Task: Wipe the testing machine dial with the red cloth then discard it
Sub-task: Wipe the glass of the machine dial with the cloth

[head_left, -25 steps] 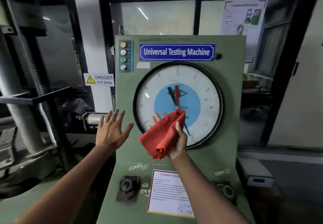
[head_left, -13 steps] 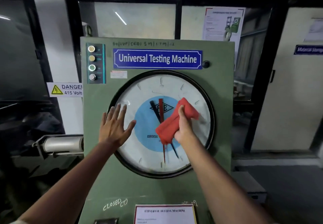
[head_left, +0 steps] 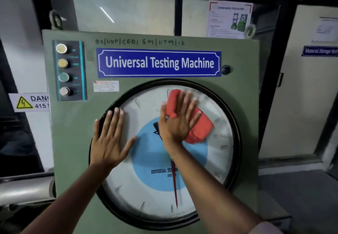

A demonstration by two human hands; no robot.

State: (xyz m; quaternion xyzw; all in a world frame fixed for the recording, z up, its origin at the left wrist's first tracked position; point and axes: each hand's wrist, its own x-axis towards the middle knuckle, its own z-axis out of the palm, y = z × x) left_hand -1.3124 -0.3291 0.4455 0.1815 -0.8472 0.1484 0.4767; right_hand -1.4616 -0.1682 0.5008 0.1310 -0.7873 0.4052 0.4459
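Wiping underway. Right hand (head_left: 180, 119) flat, fingers spread, pressing the red cloth (head_left: 196, 124) against the dial (head_left: 155, 193) glass at about one o'clock. Left hand (head_left: 109, 138) splayed, empty, braced on the rim near ten o'clock. Lower half of the face looks not yet covered, judging by cloth position; discarding remains. No bin visible.

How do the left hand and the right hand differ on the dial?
The left hand is bare and lies at the dial's left rim; the right hand presses the red cloth on the upper face. Both are flat with fingers spread.
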